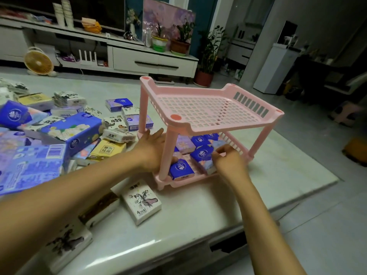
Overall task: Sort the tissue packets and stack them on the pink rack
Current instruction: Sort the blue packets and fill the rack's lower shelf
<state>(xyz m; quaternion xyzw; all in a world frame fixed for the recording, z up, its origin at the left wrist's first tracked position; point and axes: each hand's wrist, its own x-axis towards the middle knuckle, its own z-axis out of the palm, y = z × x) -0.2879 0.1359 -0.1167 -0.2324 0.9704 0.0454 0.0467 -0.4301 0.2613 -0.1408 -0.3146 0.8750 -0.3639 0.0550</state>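
Note:
A pink two-tier rack (210, 108) stands on the table. Its upper shelf holds nothing. Several small blue and lilac tissue packets (181, 168) lie on its lower shelf. My right hand (228, 160) reaches into the lower shelf from the front and pinches a blue and lilac packet (202, 155). My left hand (153, 149) reaches in from the left side with fingers extended, partly behind the rack's front leg; its fingertips are hidden. A heap of mixed tissue packs (65, 128), blue, yellow and white, covers the table's left.
White packets with ink drawings (142, 203) lie near the front edge of the pale table (278, 171). A TV cabinet (151, 60), a small fan (38, 62) and potted plants (180, 42) stand beyond the table. Bare floor lies to the right.

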